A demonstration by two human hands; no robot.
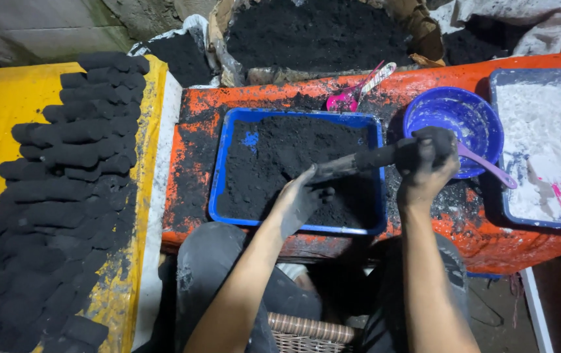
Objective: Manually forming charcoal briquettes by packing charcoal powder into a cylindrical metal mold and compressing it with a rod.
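Head view: right hand (426, 163) grips a black tube (359, 161); left hand (301, 199), fingers loosely curled, should steady its end over the blue tray (217, 171).

Soot-caked tube (359, 161), lying nearly level above blue tray (218, 171) of black powder (274, 153)

The blue tray (215, 189) looks like smooth, shiny plastic, and the black powder (274, 153) in it is matt and crumbly. The blue bowl (454, 117) is shiny plastic with grey dust on it. The pink scoop (352, 98) is shiny plastic too. The white powder (542, 140) looks soft and dull. The orange table cover (192, 108) is smooth, stained black. The black logs (71, 157) are matt and rough. The left hand (300, 199) and right hand (427, 163) are coated in dull black dust
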